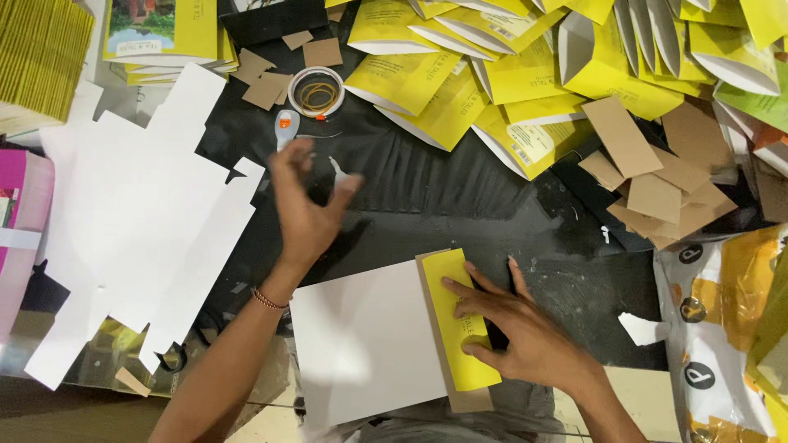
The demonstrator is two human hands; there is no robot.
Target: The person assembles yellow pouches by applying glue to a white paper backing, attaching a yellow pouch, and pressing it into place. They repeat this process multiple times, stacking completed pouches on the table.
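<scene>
Presently the right hand [517,332] is laid flat, fingers spread, on a yellow strip [460,316] at the right edge of a white card [361,344]. Nothing is pinched there; the strip is only pressed down. A brown board edge [468,400] shows beneath and below the strip.

The left hand [304,205] is raised over the black mat [427,197], blurred. Its fingers are loosely curled near a small white nozzle-like piece [338,171]; whether that piece is gripped cannot be told. Just beyond lie a small glue bottle [285,127] with an orange cap and a tape roll [316,92].

The card sits at the near edge of the mat, close to the body, partly overhanging. The strip's long axis runs from the near edge away from the person, slightly tilted, its far end leaning left. The card's free white flap points left, toward the die-cut blanks [148,213].

Risks, as judged:
- Strip shifted under sideways palm pressure while any glue is wet; a skewed seam would result.
- Glue squeezed out at the strip's edge and picked up by the spread fingers, then smeared on the white face.
- Overhanging card tipped if pressure is lifted.
- Left forearm brushing the loose blanks.
- Yellow cartons [443,98] and brown boards [657,189] are heaped near and could slide in.
</scene>
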